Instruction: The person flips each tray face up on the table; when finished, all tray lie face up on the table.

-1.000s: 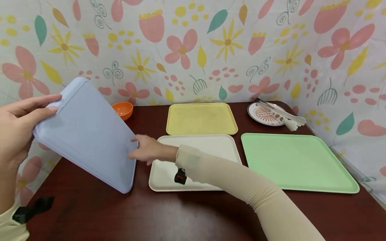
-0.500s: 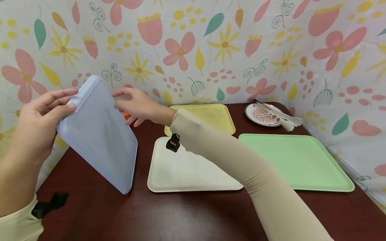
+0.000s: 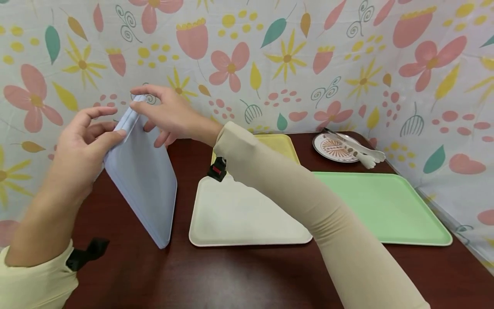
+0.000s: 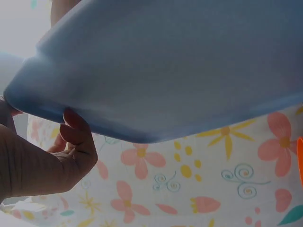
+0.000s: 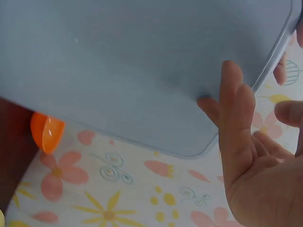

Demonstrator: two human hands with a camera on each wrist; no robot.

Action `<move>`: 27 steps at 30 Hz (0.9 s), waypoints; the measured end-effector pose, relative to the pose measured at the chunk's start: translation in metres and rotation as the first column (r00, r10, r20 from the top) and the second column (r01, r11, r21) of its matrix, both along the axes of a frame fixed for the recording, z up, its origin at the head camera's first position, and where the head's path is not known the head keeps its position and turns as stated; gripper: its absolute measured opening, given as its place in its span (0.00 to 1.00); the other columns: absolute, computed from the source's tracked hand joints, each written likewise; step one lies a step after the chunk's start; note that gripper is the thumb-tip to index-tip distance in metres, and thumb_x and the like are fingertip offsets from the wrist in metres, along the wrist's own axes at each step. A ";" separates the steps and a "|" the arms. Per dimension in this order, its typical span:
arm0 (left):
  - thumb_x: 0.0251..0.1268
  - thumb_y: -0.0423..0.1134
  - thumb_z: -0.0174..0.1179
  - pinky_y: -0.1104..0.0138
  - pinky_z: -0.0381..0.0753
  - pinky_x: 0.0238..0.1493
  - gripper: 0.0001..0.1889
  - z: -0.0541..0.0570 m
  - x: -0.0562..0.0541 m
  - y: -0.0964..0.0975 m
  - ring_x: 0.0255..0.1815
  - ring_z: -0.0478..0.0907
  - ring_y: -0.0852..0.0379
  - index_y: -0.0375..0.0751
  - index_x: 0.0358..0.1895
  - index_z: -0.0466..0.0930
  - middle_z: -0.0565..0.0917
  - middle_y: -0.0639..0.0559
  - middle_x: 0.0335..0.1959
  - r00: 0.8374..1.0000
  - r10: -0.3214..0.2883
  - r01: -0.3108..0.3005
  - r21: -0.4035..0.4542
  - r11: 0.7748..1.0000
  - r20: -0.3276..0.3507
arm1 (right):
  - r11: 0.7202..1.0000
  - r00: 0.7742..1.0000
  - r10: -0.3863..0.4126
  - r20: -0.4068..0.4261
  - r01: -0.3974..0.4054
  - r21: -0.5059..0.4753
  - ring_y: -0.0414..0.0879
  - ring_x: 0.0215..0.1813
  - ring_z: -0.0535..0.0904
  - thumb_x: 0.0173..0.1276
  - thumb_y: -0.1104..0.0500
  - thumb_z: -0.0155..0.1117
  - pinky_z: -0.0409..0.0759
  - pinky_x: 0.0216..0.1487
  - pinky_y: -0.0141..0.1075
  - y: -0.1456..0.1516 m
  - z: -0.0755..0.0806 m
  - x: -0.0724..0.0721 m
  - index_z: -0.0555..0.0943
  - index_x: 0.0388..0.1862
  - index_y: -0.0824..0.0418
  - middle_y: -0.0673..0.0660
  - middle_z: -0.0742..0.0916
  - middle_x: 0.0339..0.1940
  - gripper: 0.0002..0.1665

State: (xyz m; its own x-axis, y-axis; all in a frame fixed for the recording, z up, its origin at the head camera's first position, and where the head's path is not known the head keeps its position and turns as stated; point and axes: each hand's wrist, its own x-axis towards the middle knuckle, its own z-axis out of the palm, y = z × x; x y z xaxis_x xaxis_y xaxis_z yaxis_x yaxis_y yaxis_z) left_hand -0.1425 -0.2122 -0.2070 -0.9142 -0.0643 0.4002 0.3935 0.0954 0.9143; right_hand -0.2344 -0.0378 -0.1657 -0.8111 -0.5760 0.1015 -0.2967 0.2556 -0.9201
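A light blue tray (image 3: 148,171) is tilted up steeply over the left of the table, its flat face toward the head camera. My left hand (image 3: 82,146) grips its upper left edge, thumb on the near side. In the left wrist view, curled fingers (image 4: 75,132) meet the tray's rim. My right hand (image 3: 170,113) is at the upper far corner, fingers spread about the edge. In the right wrist view, the right hand (image 5: 262,165) has fairly straight fingers beside the tray, its thumb apart from it. Whether the lower corner rests on the table, I cannot tell.
A white tray (image 3: 239,214) lies mid-table, a yellow tray (image 3: 278,143) behind it, a green tray (image 3: 386,206) to the right. Tongs (image 3: 359,150) lie across a patterned plate (image 3: 333,148). An orange bowl (image 5: 47,132) stands behind the blue tray. A flowered cloth backs the table.
My right hand has risen from the blue tray's right side to its upper corner. My left hand has moved right with the tray, which has turned more edge-on and now hides the orange bowl.
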 end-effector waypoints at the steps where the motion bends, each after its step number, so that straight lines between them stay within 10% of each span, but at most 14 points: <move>1: 0.66 0.29 0.61 0.77 0.76 0.33 0.18 0.000 0.000 0.002 0.36 0.78 0.61 0.51 0.56 0.76 0.81 0.54 0.39 1.000 0.002 -0.002 -0.011 1.000 0.001 | 1.000 1.000 -0.002 -0.019 0.002 0.027 0.59 0.24 0.85 0.76 0.47 0.56 0.83 0.27 0.44 0.001 0.002 0.000 0.72 0.68 0.38 0.57 0.88 0.38 0.23; 8: 0.67 0.33 0.61 0.78 0.75 0.41 0.17 0.001 -0.002 0.019 0.43 0.77 0.61 0.53 0.56 0.75 0.78 0.52 0.43 1.000 -0.010 0.010 -0.073 0.997 -0.001 | 0.961 0.980 0.076 -0.186 -0.022 0.275 0.53 0.22 0.85 0.77 0.49 0.52 0.83 0.26 0.40 0.008 0.018 -0.003 0.75 0.67 0.42 0.60 0.86 0.35 0.21; 14: 0.67 0.33 0.60 0.76 0.74 0.43 0.17 0.000 -0.003 0.033 0.43 0.78 0.60 0.53 0.55 0.71 0.80 0.53 0.41 1.000 -0.012 0.009 -0.116 0.993 -0.019 | 0.906 0.960 0.143 -0.239 -0.030 0.423 0.50 0.21 0.86 0.75 0.52 0.53 0.84 0.24 0.38 0.009 0.030 -0.005 0.87 0.40 0.51 0.60 0.85 0.24 0.15; 27: 0.78 0.46 0.49 0.71 0.71 0.28 0.11 -0.030 0.000 0.016 0.32 0.77 0.62 0.55 0.57 0.62 0.81 0.67 0.40 0.994 0.068 -0.035 -0.339 0.940 0.087 | 0.896 0.979 0.055 -0.194 0.037 0.442 0.47 0.22 0.86 0.66 0.59 0.64 0.84 0.28 0.35 0.028 0.023 -0.010 0.88 0.28 0.63 0.57 0.89 0.24 0.11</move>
